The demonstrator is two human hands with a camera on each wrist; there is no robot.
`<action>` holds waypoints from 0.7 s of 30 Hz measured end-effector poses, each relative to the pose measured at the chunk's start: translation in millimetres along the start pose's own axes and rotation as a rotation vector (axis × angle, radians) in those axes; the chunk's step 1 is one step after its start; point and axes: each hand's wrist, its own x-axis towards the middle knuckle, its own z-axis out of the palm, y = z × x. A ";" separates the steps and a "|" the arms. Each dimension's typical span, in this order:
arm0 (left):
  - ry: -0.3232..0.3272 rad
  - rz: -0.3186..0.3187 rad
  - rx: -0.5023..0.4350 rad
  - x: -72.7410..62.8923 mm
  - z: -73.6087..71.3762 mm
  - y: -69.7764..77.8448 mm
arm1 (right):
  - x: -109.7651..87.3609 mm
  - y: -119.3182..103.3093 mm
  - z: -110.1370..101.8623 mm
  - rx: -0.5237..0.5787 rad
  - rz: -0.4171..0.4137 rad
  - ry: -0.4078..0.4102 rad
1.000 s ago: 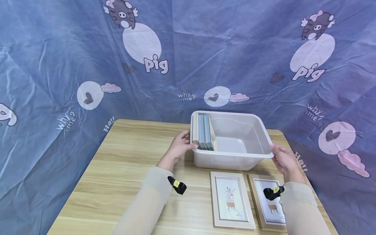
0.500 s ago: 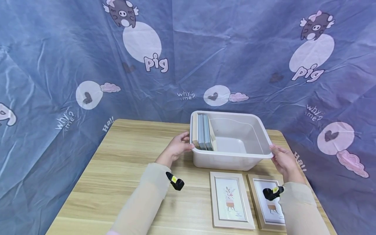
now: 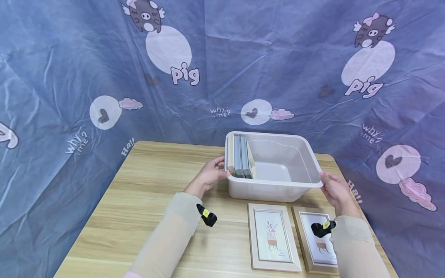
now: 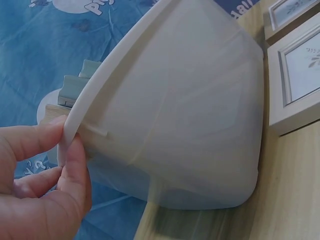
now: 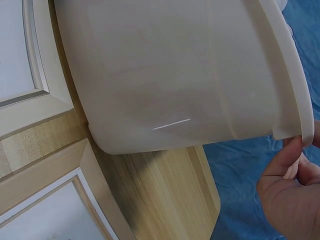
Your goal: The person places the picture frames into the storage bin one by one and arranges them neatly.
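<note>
A white plastic tub (image 3: 267, 190) stands toward the back right of the wooden table. My left hand (image 3: 210, 173) pinches its rim at the near left corner; in the left wrist view the thumb and fingers of that hand (image 4: 47, 185) squeeze the lip from both sides. At the near right corner my right hand (image 3: 335, 189) pinches the rim too, as the right wrist view confirms with the thumb (image 5: 284, 159) against the lip. Inside, along the left wall, several frames stand on edge: blue-grey ones (image 3: 242, 156) between light wooden ones (image 3: 231, 154).
Two picture frames with plant prints lie face up in front of the tub: a pale one (image 3: 274, 236) and a browner one (image 3: 309, 239), partly covered by my right forearm. Blue printed cloth (image 3: 208, 77) hangs behind the wooden table (image 3: 146, 185).
My left hand and forearm have shifted slightly left, the thumb moving outward along the rim. The tub and the right hand look nearly unchanged.
</note>
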 end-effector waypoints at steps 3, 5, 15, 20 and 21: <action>0.003 0.001 -0.001 -0.5 0.5 -0.6 | 0.1 -0.1 -0.2 -0.036 0.002 0.004; 0.005 0.000 -0.002 -0.6 0.8 -0.6 | 0.5 -0.6 -0.3 -0.061 0.000 0.000; 0.010 0.009 0.000 -1.4 0.3 -1.9 | -1.0 -3.7 -4.1 -0.156 0.012 -0.044; 0.003 0.011 0.002 -1.4 1.1 -2.5 | -4.9 -5.4 -11.3 -0.134 -0.048 -0.114; 0.005 0.010 0.001 -1.6 1.3 -2.1 | -5.4 -5.5 -12.7 -0.126 -0.069 -0.128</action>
